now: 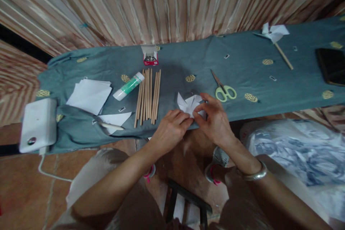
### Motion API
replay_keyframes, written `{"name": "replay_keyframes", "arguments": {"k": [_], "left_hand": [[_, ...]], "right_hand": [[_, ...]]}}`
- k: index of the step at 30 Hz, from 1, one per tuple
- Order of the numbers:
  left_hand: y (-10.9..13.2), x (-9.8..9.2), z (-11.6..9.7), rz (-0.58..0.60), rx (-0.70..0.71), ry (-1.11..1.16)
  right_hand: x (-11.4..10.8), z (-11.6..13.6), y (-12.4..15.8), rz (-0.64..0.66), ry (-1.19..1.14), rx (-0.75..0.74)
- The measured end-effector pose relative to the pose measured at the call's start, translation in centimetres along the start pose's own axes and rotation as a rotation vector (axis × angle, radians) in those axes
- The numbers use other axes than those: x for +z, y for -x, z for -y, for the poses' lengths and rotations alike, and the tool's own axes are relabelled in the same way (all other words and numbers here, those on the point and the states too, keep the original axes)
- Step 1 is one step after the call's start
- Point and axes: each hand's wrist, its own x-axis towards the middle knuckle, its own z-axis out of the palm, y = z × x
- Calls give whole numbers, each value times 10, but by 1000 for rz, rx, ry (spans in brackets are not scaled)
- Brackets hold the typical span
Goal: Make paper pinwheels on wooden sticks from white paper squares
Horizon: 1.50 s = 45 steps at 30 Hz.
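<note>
A white paper pinwheel with cut, partly folded corners lies at the table's front edge between my hands. My left hand has its fingers curled together, gripping the paper's near left side. With thumb and forefinger, my right hand pinches the paper's right side. Just beyond the right hand lie scissors with light green handles, their blades apart. Left of my hands, several thin wooden sticks are laid side by side. The undersides of the paper and my left fingertips are hidden.
Further left are a glue stick, stacked white paper squares, a pen on a paper triangle and a white corded device. A red box of metal pins stands behind. A pinwheel on a stick and dark object lie right.
</note>
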Motion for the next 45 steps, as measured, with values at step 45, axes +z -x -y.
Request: {"name": "replay_keyframes", "arguments": {"k": [45], "left_hand": [[-3, -3, 2, 24, -76, 51]], "right_hand": [[8, 6, 20, 58, 224, -192]]}}
